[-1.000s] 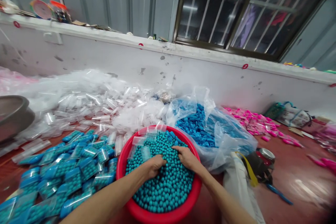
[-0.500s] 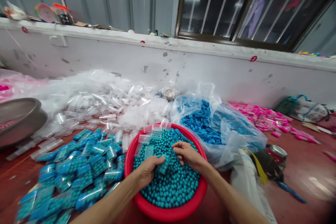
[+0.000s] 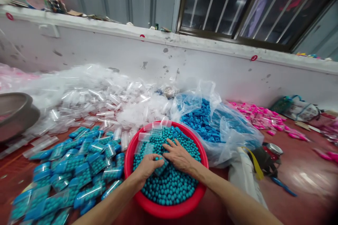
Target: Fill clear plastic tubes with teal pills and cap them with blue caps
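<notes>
We see balls [image 3: 169,193] in the tub [image 3: 169,212], packs [image 3: 70,163] off its left edge, tubes [image 3: 99,95] behind the packs, and a bag [image 3: 237,137] by the tub's back right edge.

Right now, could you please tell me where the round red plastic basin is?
In the head view, the basin stands at lower centre, right of the heaped blue-capped clear plastic containers.

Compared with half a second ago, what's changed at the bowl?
The right hand moved left toward the left hand and opened from a curl over the beads. The left hand keeps its grip on the filled tube. The bowl and capped packs stayed put.
</notes>
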`<state>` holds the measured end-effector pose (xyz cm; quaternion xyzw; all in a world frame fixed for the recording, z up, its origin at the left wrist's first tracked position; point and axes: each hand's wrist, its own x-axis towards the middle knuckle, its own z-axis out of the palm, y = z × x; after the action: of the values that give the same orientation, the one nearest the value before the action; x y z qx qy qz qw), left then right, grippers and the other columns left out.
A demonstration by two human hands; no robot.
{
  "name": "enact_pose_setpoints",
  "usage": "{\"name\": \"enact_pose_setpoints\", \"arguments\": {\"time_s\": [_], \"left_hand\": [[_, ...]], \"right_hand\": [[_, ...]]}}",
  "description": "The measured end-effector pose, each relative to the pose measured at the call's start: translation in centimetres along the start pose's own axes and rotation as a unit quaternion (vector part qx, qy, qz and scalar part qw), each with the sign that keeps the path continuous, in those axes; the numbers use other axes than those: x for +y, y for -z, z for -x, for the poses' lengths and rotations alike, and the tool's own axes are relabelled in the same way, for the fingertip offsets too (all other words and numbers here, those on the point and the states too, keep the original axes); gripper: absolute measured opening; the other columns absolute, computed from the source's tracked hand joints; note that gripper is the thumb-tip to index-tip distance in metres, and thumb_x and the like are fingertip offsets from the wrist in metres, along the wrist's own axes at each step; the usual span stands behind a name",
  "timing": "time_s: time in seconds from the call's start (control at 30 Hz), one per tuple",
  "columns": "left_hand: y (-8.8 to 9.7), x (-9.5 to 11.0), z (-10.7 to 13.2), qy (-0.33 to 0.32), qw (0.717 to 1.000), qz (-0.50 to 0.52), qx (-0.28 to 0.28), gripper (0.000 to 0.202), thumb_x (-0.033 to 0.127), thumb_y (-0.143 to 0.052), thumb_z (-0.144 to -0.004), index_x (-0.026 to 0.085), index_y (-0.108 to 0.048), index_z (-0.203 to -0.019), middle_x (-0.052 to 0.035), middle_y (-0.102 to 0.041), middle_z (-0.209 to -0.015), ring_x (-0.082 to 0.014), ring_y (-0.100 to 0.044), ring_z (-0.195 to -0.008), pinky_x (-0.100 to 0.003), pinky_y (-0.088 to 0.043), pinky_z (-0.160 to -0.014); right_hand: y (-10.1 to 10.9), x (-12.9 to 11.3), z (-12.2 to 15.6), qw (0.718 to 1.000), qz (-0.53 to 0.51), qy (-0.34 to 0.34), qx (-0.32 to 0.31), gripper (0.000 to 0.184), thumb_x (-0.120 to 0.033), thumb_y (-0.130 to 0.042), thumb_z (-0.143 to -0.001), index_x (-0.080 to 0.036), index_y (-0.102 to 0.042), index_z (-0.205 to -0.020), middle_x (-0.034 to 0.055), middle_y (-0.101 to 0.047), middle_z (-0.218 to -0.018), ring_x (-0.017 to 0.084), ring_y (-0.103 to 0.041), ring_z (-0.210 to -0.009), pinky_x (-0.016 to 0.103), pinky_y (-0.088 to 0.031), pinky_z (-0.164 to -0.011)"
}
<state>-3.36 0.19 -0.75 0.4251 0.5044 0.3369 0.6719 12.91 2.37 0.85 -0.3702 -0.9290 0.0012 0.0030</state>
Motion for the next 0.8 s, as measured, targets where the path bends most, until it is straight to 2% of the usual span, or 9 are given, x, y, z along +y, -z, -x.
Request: {"name": "enact_pose_setpoints", "arguments": {"time_s": [0.07,0.13,0.23,0.3,0.4,0.5,0.63,0.73,0.8], "left_hand": [[0.2,0.2,0.2,-0.010,1.000,-0.014,0.015,0.029,0.033,-0.069,-0.050,0.011,-0.061,-0.066,0.0029,-0.052,-0.053,-0.0089,-0.044,-0.048,-0.022,-0.032,-0.049],[0.4,0.5,0.4,-0.038,0.998,-0.040,0.036,0.027,0.029,-0.068,-0.052,0.012,-0.064,-0.072,0.0012,-0.056,-0.061,-0.0117,-0.048,-0.058,-0.023,-0.036,-0.056],[0.1,1.0,0.5,-0.117,0.982,-0.123,0.086,0.022,0.023,-0.065,-0.055,0.014,-0.066,-0.076,-0.0012,-0.061,-0.075,-0.0166,-0.052,-0.077,-0.024,-0.038,-0.071],[-0.3,1.0,0.3,-0.156,0.970,-0.158,0.099,0.018,0.023,-0.061,-0.059,0.015,-0.064,-0.075,-0.0009,-0.061,-0.075,-0.0171,-0.053,-0.078,-0.024,-0.038,-0.072],[-1.0,0.7,0.0,-0.118,0.983,-0.128,0.058,0.017,0.029,-0.052,-0.067,0.016,-0.055,-0.078,0.0024,-0.055,-0.062,-0.0138,-0.052,-0.058,-0.022,-0.039,-0.051],[-1.4,0.2,-0.1,-0.071,0.994,-0.077,0.005,0.027,0.040,-0.048,-0.070,0.017,-0.047,-0.085,0.0046,-0.050,-0.058,-0.0107,-0.048,-0.043,-0.018,-0.030,-0.034],[-1.6,0.0,0.1,-0.096,0.995,-0.026,-0.030,0.043,0.045,-0.056,-0.065,0.016,-0.046,-0.097,0.0055,-0.050,-0.063,-0.0072,-0.047,-0.042,-0.016,-0.032,-0.034],[-1.5,0.0,0.3,-0.100,0.994,-0.014,-0.051,0.053,0.044,-0.059,-0.064,0.016,-0.043,-0.107,0.0050,-0.051,-0.066,-0.0062,-0.047,-0.041,-0.017,-0.035,-0.035],[-1.5,0.0,0.4,-0.094,0.994,-0.005,-0.064,0.057,0.044,-0.060,-0.064,0.016,-0.041,-0.110,0.0041,-0.053,-0.069,-0.0060,-0.047,-0.041,-0.017,-0.035,-0.034]], "right_hand": [[-0.6,0.0,-0.3,1.000,0.000,-0.013,0.014,0.019,-0.015,-0.040,-0.085,-0.019,-0.059,-0.085,0.0077,-0.056,-0.103,0.025,-0.040,-0.113,0.045,-0.029,-0.094],[-0.6,0.3,0.0,0.997,-0.011,-0.070,0.034,0.020,-0.010,-0.038,-0.084,-0.017,-0.057,-0.083,0.0082,-0.059,-0.088,0.022,-0.051,-0.096,0.038,-0.036,-0.085],[0.1,0.6,1.0,0.987,-0.024,-0.145,0.062,0.025,-0.005,-0.033,-0.082,-0.015,-0.055,-0.089,0.0087,-0.060,-0.082,0.020,-0.055,-0.079,0.031,-0.040,-0.071],[0.4,0.4,1.5,0.983,-0.037,-0.165,0.073,0.023,-0.007,-0.035,-0.083,-0.017,-0.054,-0.093,0.0057,-0.061,-0.082,0.018,-0.056,-0.077,0.026,-0.040,-0.067],[0.3,-0.4,1.9,0.977,-0.103,-0.158,0.100,0.020,-0.016,-0.039,-0.085,-0.018,-0.053,-0.099,0.0034,-0.063,-0.090,0.015,-0.057,-0.083,0.022,-0.040,-0.071],[0.2,-0.9,2.0,0.950,-0.249,-0.132,0.131,0.021,-0.021,-0.039,-0.087,-0.018,-0.056,-0.099,0.0043,-0.063,-0.094,0.016,-0.056,-0.087,0.023,-0.040,-0.075],[0.9,-0.3,2.4,0.918,-0.367,-0.126,0.085,0.025,-0.024,-0.033,-0.089,-0.019,-0.057,-0.083,-0.0026,-0.056,-0.067,0.011,-0.049,-0.059,0.020,-0.038,-0.056],[1.6,0.2,2.7,0.920,-0.366,-0.125,0.057,0.025,-0.025,-0.035,-0.089,-0.018,-0.054,-0.074,-0.0045,-0.049,-0.059,0.009,-0.043,-0.053,0.019,-0.035,-0.051],[1.9,0.3,2.8,0.922,-0.364,-0.120,0.055,0.022,-0.024,-0.038,-0.088,-0.018,-0.055,-0.075,-0.0045,-0.050,-0.060,0.009,-0.044,-0.055,0.019,-0.036,-0.052]]}}
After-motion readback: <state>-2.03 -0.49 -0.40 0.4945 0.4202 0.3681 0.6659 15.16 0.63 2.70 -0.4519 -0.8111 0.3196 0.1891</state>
